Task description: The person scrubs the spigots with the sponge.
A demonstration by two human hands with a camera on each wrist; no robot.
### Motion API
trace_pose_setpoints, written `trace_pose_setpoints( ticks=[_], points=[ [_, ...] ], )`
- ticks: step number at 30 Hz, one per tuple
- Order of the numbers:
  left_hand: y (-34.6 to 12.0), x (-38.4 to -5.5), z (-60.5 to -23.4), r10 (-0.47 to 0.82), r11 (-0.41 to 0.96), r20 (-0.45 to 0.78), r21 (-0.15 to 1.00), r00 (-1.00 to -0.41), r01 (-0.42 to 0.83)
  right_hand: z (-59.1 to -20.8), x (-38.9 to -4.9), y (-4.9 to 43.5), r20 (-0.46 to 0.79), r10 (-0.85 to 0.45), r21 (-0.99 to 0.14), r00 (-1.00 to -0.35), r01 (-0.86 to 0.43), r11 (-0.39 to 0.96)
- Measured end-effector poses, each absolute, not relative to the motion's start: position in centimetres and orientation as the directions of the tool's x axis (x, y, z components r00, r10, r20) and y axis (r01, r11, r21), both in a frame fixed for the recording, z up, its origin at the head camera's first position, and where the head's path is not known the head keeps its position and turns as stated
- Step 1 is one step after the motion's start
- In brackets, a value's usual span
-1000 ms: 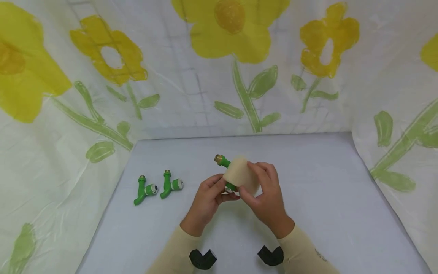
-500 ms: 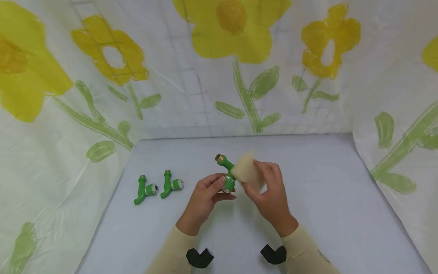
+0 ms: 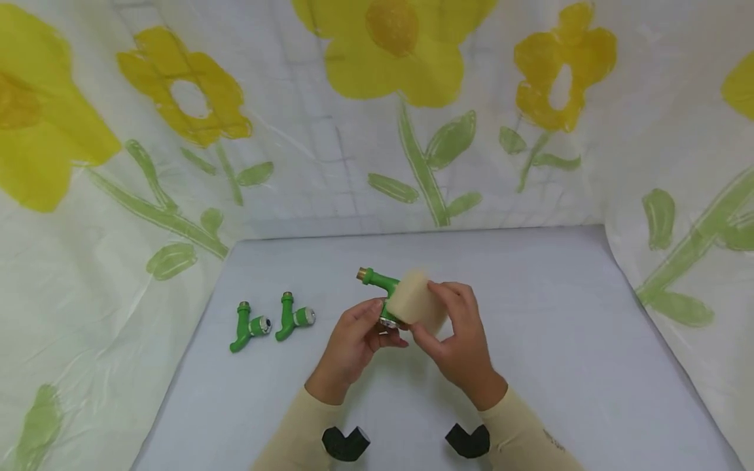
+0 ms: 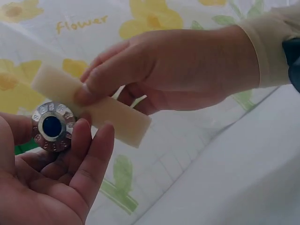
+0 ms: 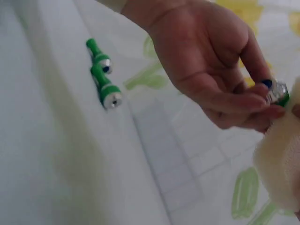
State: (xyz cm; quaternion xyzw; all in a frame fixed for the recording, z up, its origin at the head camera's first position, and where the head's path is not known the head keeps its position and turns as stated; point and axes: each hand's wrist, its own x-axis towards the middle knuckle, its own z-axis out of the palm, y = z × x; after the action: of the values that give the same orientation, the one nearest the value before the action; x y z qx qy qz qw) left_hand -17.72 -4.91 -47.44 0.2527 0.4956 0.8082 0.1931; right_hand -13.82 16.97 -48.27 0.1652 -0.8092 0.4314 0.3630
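A green tap (image 3: 381, 281) with a brass threaded end is held in my left hand (image 3: 346, 350), the fingers and thumb gripping its silver-rimmed knob. That knob (image 4: 65, 115) faces the left wrist camera, showing a dark blue centre. My right hand (image 3: 462, 343) pinches a thick cream sponge (image 3: 410, 297) between thumb and fingers. The sponge lies against the tap and hides part of its body and spout. In the right wrist view, the sponge (image 5: 276, 159) is cut off by the right edge.
Two more green taps lie on the white table (image 3: 559, 314) to the left: one tap (image 3: 242, 324) farther out, the other tap (image 3: 287, 317) closer in. White sheeting (image 3: 283, 183) with painted yellow flowers encloses the back and sides.
The sponge drew back to the right, uncovering the tap's body, then came back left over it. The tap's brass end has swung left, and the tap now lies flatter.
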Motion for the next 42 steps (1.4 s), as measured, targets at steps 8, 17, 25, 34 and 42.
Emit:
trace_pose_setpoints(
  ticks=[8, 17, 25, 34, 42],
  points=[
    [-5.1, -17.6, -47.5, 0.636, -0.506, 0.253, 0.85, -0.729, -0.146, -48.8, -14.8, 17.4, 0.788, 0.143, -0.561, -0.599, -0.603, 0.567],
    [-4.9, -17.7, -47.6, 0.713, -0.562, 0.335, 0.798, -0.616, -0.217, -48.8, -15.4, 17.7, 0.826, 0.156, -0.528, -0.541, -0.649, 0.547],
    [-5.0, -17.4, -47.7, 0.716, -0.58, 0.347, 0.778, -0.606, -0.241, -48.7, -14.7, 17.3, 0.857, 0.065, -0.453, -0.512, -0.687, 0.567],
    [-5.1, -17.3, -47.5, 0.68, -0.563, 0.276, 0.79, -0.679, -0.242, -49.0, -14.4, 16.9, 0.838, 0.081, -0.484, -0.54, -0.666, 0.568],
    [-5.1, -17.1, -47.2, 0.645, -0.469, 0.167, 0.857, -0.745, -0.214, -48.9, -15.0, 17.8, 0.791, 0.196, -0.563, -0.58, -0.563, 0.605]
  ],
)
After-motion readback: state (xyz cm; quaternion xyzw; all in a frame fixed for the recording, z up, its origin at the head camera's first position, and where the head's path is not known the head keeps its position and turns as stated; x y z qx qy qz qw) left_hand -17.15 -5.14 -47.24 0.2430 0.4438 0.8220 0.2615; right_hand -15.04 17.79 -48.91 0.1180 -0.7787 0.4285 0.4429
